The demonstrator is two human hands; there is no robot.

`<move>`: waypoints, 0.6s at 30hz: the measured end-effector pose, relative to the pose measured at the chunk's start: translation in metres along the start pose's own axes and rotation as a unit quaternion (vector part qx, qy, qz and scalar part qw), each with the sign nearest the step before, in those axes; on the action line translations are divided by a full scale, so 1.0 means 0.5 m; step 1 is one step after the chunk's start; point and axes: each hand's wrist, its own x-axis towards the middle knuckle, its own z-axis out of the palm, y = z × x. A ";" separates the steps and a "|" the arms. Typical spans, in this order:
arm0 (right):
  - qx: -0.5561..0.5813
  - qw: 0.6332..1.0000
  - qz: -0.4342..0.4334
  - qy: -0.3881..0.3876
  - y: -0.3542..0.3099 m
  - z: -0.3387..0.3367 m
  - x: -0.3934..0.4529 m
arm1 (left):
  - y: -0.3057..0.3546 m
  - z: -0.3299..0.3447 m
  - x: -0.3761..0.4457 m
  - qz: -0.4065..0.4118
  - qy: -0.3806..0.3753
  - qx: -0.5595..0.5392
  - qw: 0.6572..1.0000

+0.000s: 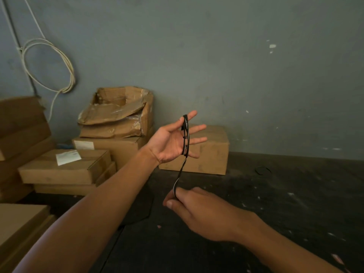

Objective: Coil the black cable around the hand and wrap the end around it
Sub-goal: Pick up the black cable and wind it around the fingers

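The left hand (173, 140) is held up, palm showing, fingers straight and spread wide. The black cable (185, 134) is looped around those four fingers. Its free end is drawn down and pinched between thumb and curled fingers of the right hand (197, 207).

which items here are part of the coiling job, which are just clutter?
In the job:
black cable, looped round the left fingers
left hand, held open as the former
right hand, pinching the free end

Clutter:
cardboard boxes
torn box
white cable coil on the wall
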 end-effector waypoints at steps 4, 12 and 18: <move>-0.072 0.997 0.002 0.031 -0.011 -0.034 -0.009 | -0.010 0.006 0.000 0.003 0.033 -0.004 0.999; -0.171 0.957 0.013 0.234 0.038 -0.228 0.009 | -0.048 0.007 -0.023 -0.066 -0.015 0.088 0.994; -0.114 0.958 0.020 0.264 0.095 -0.308 0.025 | -0.035 0.039 -0.035 -0.136 -0.132 0.116 0.975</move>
